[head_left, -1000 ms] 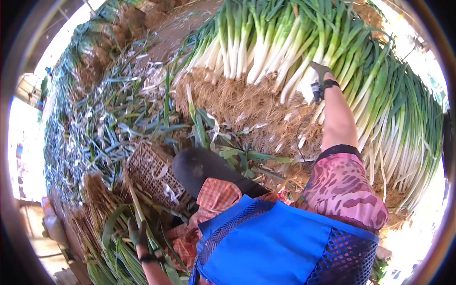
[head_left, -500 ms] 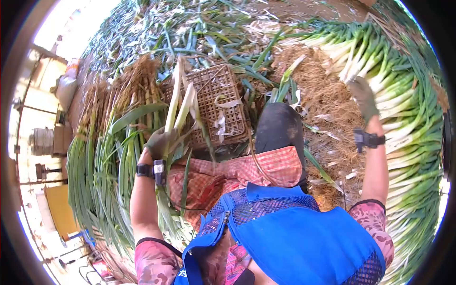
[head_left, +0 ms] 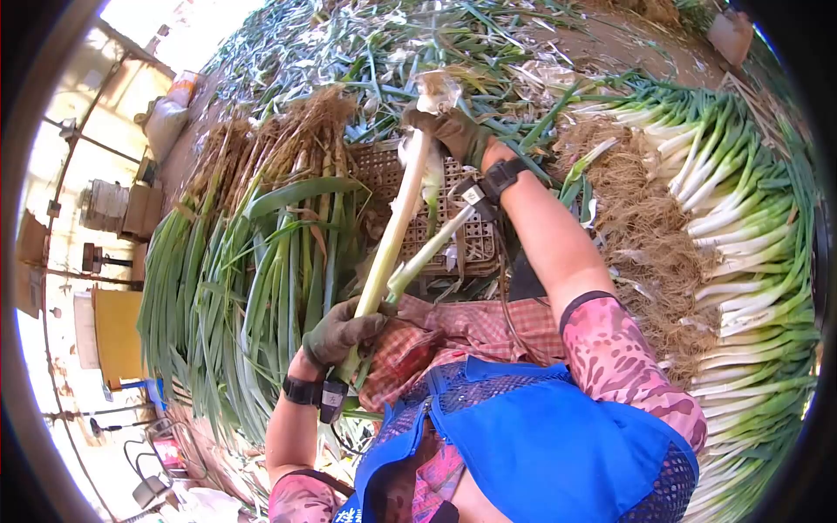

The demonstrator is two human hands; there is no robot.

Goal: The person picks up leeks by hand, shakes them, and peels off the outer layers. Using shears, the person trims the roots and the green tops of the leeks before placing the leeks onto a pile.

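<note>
My gloved left hand is closed round the lower, greener part of a long green onion, low in front of my body. A second, shorter green onion stalk leaves the same grip and slants up to the right. At the top of the long stalk my gloved right hand has its fingers wrapped about the pale end, where a whitish loose skin sticks out above the knuckles. Beneath both stalks lies a brown plastic crate turned bottom up, with peeled scraps on it.
Unpeeled green onions with brown roots lean in bunches on the left. Cleaned white and green onions form a long curved row on the right, beside a heap of brown roots. Leaf waste covers the floor ahead.
My right hand has come from the cleaned row on the right to the top of the stalk in my left hand. The left hand has moved lower and a little right with the stalks.
</note>
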